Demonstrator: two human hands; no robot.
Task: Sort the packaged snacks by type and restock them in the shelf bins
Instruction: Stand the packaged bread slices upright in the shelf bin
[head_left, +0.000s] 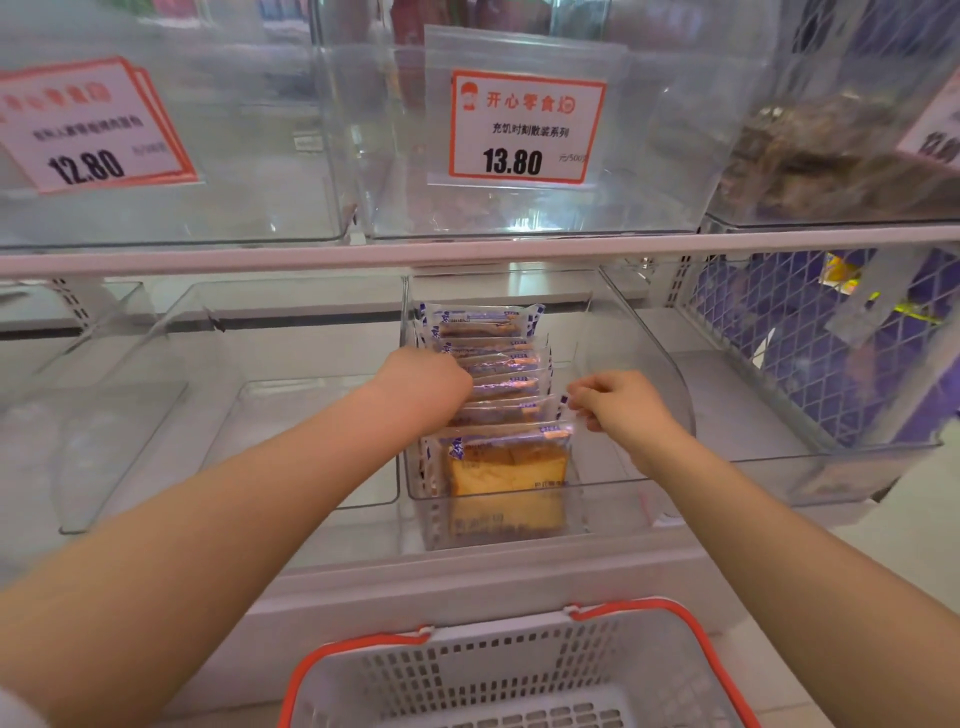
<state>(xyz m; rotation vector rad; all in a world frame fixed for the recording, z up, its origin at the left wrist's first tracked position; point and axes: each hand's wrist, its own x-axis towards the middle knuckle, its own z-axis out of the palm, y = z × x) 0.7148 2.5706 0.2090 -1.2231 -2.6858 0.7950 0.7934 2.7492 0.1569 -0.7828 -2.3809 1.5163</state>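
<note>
Nearest you sits the basket (519, 670) with its red handles, below the shelf edge; the part of it in view holds no packets. Your arms reach over it into the lower clear bin (649, 364), where the cake packets (498, 384) stand in a single row front to back along the bin's left side, the frontmost one showing its yellow slice against the front wall.

Your left hand (423, 384) is curled against the left edge of the row, about halfway back, fingers tucked in among the packet tops — whether it grips one packet or only presses the row, I cannot tell. Your right hand (621, 400) pinches the crimped right edge of a packet near the front.

The step looks like squaring up the row. Keep the left hand as a stop and draw the pinched edge level with its neighbours, so every packet stands upright and faces forward. Hold by the seal, not the cake; it is soft and will likely crush. The space to the right of the row is bare, so the packets may tip that way.

Farther up, the upper bins (519, 208) carry price cards — 12.80 (93, 124) and 13.80 (524, 127).
</note>
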